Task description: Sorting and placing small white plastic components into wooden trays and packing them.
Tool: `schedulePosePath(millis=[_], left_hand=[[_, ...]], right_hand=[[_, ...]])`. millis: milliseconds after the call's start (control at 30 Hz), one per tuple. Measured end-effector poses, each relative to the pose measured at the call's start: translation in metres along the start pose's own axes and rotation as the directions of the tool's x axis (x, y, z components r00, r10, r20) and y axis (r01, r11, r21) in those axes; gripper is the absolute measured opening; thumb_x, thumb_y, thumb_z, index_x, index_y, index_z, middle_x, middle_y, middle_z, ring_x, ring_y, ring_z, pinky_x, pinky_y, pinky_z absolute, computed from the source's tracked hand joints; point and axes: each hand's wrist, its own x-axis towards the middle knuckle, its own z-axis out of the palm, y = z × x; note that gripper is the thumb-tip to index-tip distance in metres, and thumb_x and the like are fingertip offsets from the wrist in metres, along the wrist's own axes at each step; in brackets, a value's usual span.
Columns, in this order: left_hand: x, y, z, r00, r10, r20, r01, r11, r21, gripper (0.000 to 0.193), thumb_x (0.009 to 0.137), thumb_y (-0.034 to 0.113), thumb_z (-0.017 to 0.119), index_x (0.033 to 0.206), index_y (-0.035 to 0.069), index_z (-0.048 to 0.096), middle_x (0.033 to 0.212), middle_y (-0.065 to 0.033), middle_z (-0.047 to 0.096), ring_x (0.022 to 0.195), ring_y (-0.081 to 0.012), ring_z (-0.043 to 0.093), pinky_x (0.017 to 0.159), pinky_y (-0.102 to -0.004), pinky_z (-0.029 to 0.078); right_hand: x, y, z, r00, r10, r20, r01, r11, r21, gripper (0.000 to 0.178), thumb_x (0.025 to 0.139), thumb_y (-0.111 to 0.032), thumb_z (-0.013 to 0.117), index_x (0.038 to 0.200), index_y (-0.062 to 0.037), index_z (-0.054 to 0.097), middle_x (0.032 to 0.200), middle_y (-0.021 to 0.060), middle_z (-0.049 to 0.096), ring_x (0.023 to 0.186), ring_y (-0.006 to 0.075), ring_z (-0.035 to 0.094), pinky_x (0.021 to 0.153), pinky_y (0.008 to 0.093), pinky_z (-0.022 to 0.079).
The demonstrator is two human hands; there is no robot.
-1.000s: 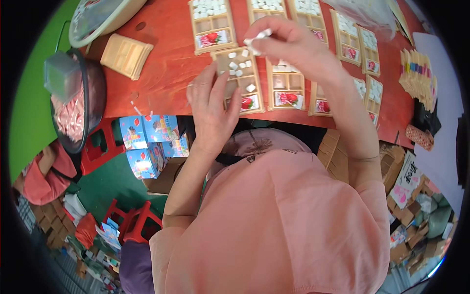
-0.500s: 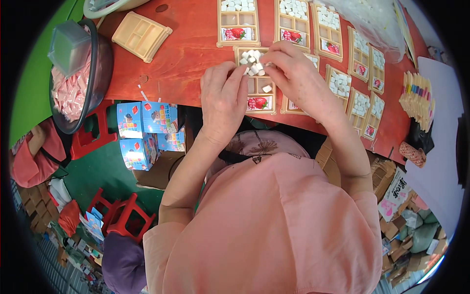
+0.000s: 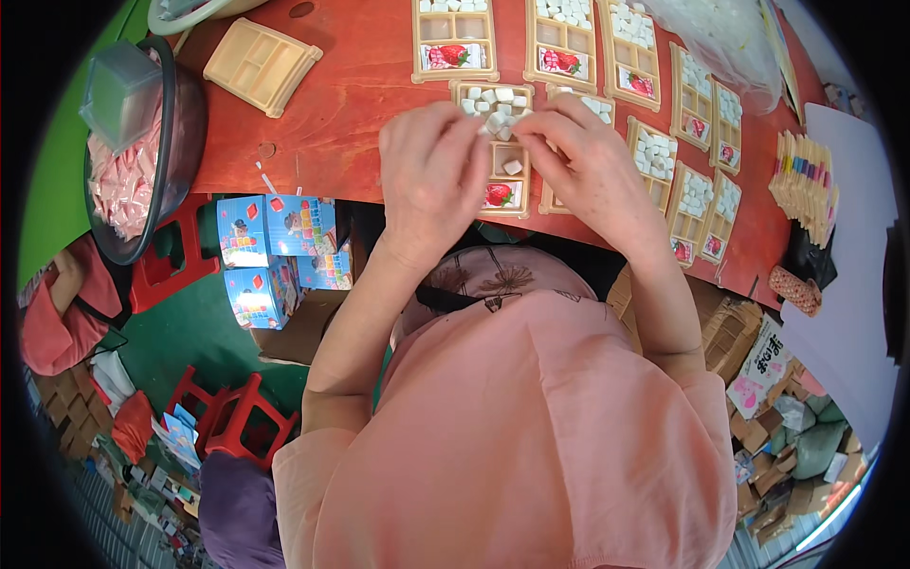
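Note:
A beige compartment tray (image 3: 512,211) lies at the table's near edge between my hands. White marshmallow-like pieces (image 3: 499,98) are heaped in its far compartment, and a single piece (image 3: 513,167) sits in a smaller one. Its near compartment holds a strawberry-printed packet (image 3: 500,195). My left hand (image 3: 427,175) bends over the tray's left side, thumb and fingers drawn together by the heap. From the right, my right hand (image 3: 592,171) has its thumb and forefinger pinched at the heap's edge. Whatever lies between either hand's fingertips is too small to make out.
Several similar filled trays (image 3: 561,43) stand behind and to the right. An unfilled tray (image 3: 261,66) lies far left, beside a dark basin (image 3: 185,123) of pink packets. Blue boxes (image 3: 301,228) are stacked below the table, near red stools (image 3: 251,417). Wooden sticks (image 3: 801,185) lie at right.
Both hands remain at the same tray, their fingertips slightly farther apart. Pieces in the heap have shifted. The whole view has moved a little.

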Motion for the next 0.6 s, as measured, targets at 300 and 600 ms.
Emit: schedulePosePath(millis=[300,600], left_hand=[[0.0,0.007,0.002,0.992,0.062,0.108,-0.069,0.996,0.064,0.028,0.08,0.01,0.08,0.106,0.005,0.071,0.113,-0.0095,0.066,0.105,-0.0292,0.063,0.09,-0.0455,0.043],[0.0,0.001,0.0,0.989,0.036,0.146,-0.049,0.995,0.085,0.03,0.08,0.004,0.077,0.109,0.005,0.07,0.115,-0.012,0.068,0.106,-0.0294,0.064,0.094,-0.0441,0.044]], right_hand=[[-0.018,-0.007,0.006,0.989,-0.007,0.147,0.038,0.976,-0.214,0.011,0.091,-0.012,0.07,0.096,-0.0028,0.065,0.095,0.0124,0.059,0.082,0.0342,0.068,0.07,0.0446,0.056],[0.004,0.005,0.013,0.993,0.09,-0.071,-0.094,0.994,-0.058,0.012,0.095,-0.016,0.068,0.101,-0.0064,0.067,0.097,0.0111,0.065,0.083,0.0351,0.068,0.07,0.0438,0.056]])
